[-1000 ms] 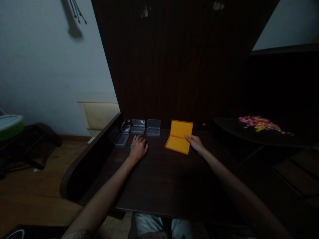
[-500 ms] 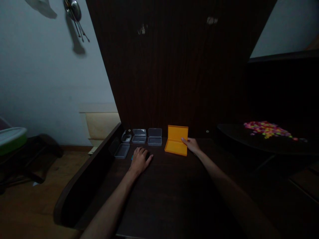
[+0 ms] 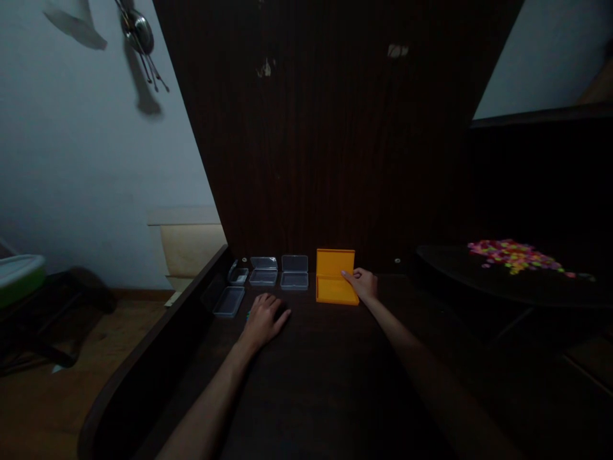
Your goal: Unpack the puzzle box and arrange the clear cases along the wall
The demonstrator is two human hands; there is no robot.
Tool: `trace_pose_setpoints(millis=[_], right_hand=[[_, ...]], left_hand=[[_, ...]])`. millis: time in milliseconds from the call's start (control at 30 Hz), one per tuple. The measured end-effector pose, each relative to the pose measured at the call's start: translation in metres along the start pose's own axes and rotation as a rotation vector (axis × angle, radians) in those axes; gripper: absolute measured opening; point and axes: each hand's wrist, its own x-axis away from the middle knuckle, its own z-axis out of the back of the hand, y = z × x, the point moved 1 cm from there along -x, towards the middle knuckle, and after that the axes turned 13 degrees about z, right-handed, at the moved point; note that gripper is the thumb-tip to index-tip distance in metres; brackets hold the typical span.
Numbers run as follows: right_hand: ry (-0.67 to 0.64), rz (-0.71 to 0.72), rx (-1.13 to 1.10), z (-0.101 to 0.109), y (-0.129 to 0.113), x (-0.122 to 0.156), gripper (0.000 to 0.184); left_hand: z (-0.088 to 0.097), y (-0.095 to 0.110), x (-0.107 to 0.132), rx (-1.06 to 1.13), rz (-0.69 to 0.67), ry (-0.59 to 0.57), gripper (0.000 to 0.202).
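An orange-yellow plastic box (image 3: pixel 336 262) stands on the dark wooden desk with its lid raised, and its inside shows no contents. My right hand (image 3: pixel 364 283) grips the right side of this box, thumb in front near the hinge and fingers curled behind. My left hand (image 3: pixel 264 314) rests palm down on the desk, thumb spread away from the fingers. A bit of teal something (image 3: pixel 248 315) peeks out at its left edge, mostly hidden. Beyond that hand are two clear boxes with lids up, one left (image 3: pixel 263 276) and one right (image 3: pixel 294 280).
Left of them lie a small clear case (image 3: pixel 238 276) and a shallow clear tray (image 3: pixel 230 301). A raised side board (image 3: pixel 158 345) edges the desk on the left, and a tall dark panel (image 3: pixel 306 160) rises behind. Colourful small pieces (image 3: pixel 514 253) are heaped on a dark surface at right.
The orange-yellow box has turned slightly and now faces me more squarely, with my right hand still on it. My left hand stays at the same spot. The camera view has tilted a little upward.
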Motion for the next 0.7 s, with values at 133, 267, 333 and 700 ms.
trace_pose_setpoints(millis=[133, 267, 333, 700], right_hand=[[-0.004, -0.039, 0.046, 0.000, -0.008, 0.001, 0.037], [0.144, 0.033, 0.089, 0.008, -0.013, 0.013, 0.031], [0.225, 0.147, 0.062, 0.015, -0.017, 0.022, 0.033], [-0.685, 0.403, -1.092, 0.083, -0.193, 0.142, 0.036]], left_hand=[[0.006, 0.001, 0.004, 0.007, -0.007, -0.048, 0.022], [0.007, -0.002, 0.009, 0.030, -0.022, -0.050, 0.023], [0.006, -0.004, 0.011, 0.031, -0.029, -0.061, 0.023], [0.007, -0.003, 0.010, 0.052, -0.072, -0.071, 0.024]])
